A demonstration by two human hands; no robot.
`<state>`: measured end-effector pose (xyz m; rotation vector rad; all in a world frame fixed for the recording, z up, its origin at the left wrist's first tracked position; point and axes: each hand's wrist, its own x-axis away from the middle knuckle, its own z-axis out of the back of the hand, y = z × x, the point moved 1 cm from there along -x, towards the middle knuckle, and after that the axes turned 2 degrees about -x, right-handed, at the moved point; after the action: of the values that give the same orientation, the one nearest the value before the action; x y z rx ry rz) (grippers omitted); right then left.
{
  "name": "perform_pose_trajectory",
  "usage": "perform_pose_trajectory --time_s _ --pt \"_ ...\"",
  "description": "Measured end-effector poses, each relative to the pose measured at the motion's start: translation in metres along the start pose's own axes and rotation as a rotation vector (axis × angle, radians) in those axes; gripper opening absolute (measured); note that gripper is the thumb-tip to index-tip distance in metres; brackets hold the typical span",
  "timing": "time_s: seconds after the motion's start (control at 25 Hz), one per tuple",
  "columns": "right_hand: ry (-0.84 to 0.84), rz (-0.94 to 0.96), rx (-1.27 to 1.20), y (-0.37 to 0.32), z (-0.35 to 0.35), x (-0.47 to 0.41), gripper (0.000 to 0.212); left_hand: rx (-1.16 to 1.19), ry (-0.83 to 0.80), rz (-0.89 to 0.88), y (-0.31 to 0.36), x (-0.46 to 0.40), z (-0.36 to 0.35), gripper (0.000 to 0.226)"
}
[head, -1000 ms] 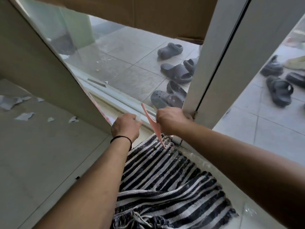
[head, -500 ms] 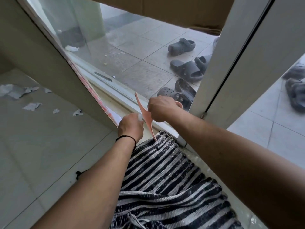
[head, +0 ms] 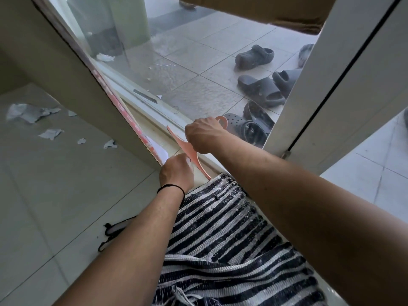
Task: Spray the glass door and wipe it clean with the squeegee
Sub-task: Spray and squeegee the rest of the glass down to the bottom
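Far to my left, torn paper scraps (head: 33, 112) lie on the floor tiles, well apart from the work. Nearer, my left hand (head: 176, 172), with a black band (head: 171, 187) at the wrist, is curled with its fingertips against the near end of the pink squeegee (head: 187, 149); I judge it is pinching or wiping the blade there, though my knuckles hide the contact itself. The squeegee sits low at the foot of the glass door (head: 187, 69), over the white sill, just above the striped mat (head: 220, 228). Its long blade runs diagonally, from the upper-left tip near the track down to a lower-right tip touching the mat's edge. Its handle points away to the upper right, its looped end showing past my right hand (head: 206, 135), which is clenched around the handle. So both hands are on the tool, the right one carrying it and the left at the blade's lower half. Beyond the glass, right of centre, dark sandals (head: 260, 89) rest outside.
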<state>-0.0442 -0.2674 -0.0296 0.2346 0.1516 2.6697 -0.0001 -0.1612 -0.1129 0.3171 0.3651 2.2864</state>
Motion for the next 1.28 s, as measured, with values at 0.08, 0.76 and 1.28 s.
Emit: perform_pose_trajectory --time_s 0.08,0.76,1.28 --pt "-0.026 0.001 0.01 -0.002 -0.006 -0.005 0.03 0.01 0.006 0.009 -0.004 -0.001 -0.001 0.022" --pt "0.144 0.093 0.25 -0.011 -0.049 -0.013 0.049 0.115 0.161 0.056 -0.009 0.008 -0.011 0.036" --pt "0.231 0.132 0.181 -0.008 -0.042 -0.006 0.037 -0.013 0.154 0.06 -0.006 0.021 -0.006 0.017"
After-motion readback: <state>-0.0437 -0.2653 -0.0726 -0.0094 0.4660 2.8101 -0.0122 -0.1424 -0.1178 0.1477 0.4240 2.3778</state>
